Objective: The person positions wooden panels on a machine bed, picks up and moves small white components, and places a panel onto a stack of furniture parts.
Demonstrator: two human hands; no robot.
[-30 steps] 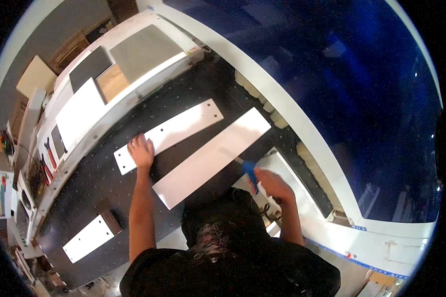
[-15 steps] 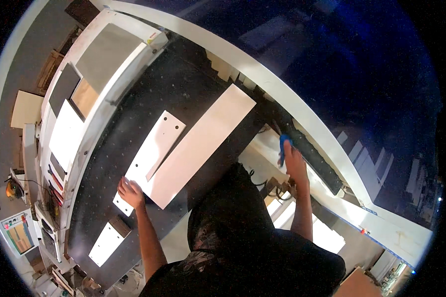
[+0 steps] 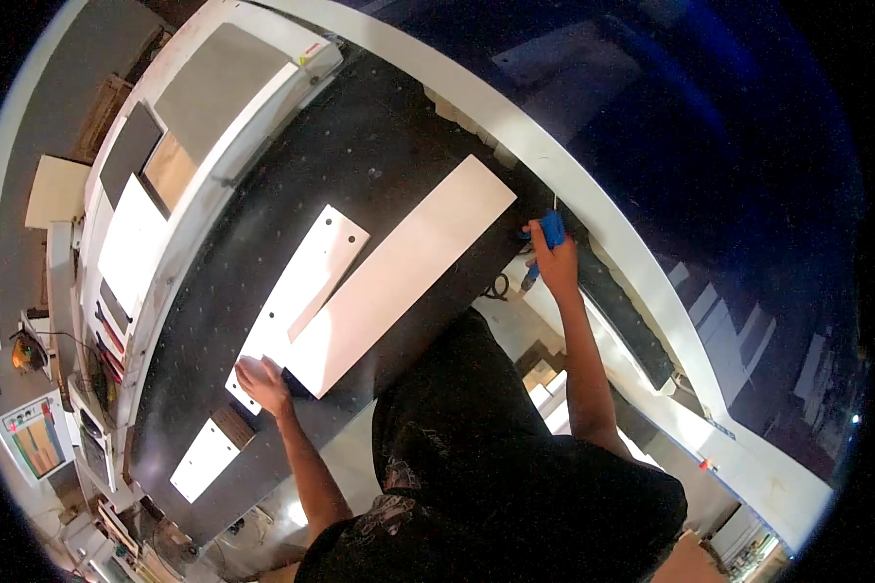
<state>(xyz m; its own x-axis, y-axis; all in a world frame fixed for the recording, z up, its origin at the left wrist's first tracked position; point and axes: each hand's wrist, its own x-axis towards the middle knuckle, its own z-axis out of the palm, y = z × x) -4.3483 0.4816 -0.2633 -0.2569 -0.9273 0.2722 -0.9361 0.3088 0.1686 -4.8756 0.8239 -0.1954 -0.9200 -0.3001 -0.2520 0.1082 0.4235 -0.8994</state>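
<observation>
- Left hand (image 3: 261, 381) presses flat and unclenched on the near end of the drilled white panel (image 3: 306, 282), apparently to steady it.
- Right hand (image 3: 554, 260) is clenched around a blue tool (image 3: 550, 229) at the dark worktable (image 3: 379, 126) edge; tool type unclear.
- The 2 panels, drilled and plain white board (image 3: 399, 277), lie side by side, long axes running diagonally from near-left to far-right.

- Left hand (image 3: 261, 382): flat on the near end of the drilled white panel (image 3: 301, 291).
- Long plain white panel (image 3: 403, 275): lies beside it on the black perforated table (image 3: 379, 146).
- Right hand (image 3: 554, 264): grips a blue tool (image 3: 551, 229) at the table's far edge.
</observation>
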